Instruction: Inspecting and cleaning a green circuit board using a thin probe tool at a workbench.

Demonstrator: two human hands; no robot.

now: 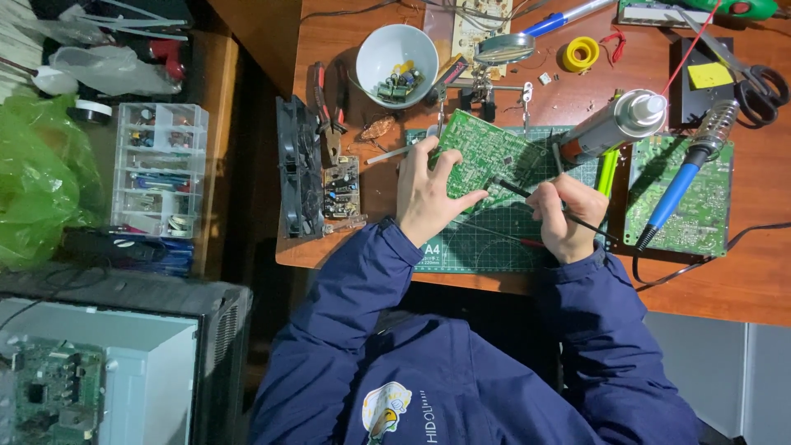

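Observation:
My left hand (427, 191) grips the near edge of a green circuit board (486, 152), holding it tilted above the green cutting mat (494, 239). My right hand (564, 216) holds a thin black probe (515, 188) like a pen, its tip touching the board's surface. A red-tipped probe (527, 242) lies on the mat between my hands. Both arms wear dark blue jacket sleeves.
A second green board (700, 206) lies at the right under a blue-handled soldering iron (684, 181). A spray can (614, 125), white bowl of parts (397, 56), pliers (329, 115), black fan (297, 169), scissors (754, 82) and small board (340, 188) crowd the wooden desk (741, 280). A parts organiser (161, 169) stands left.

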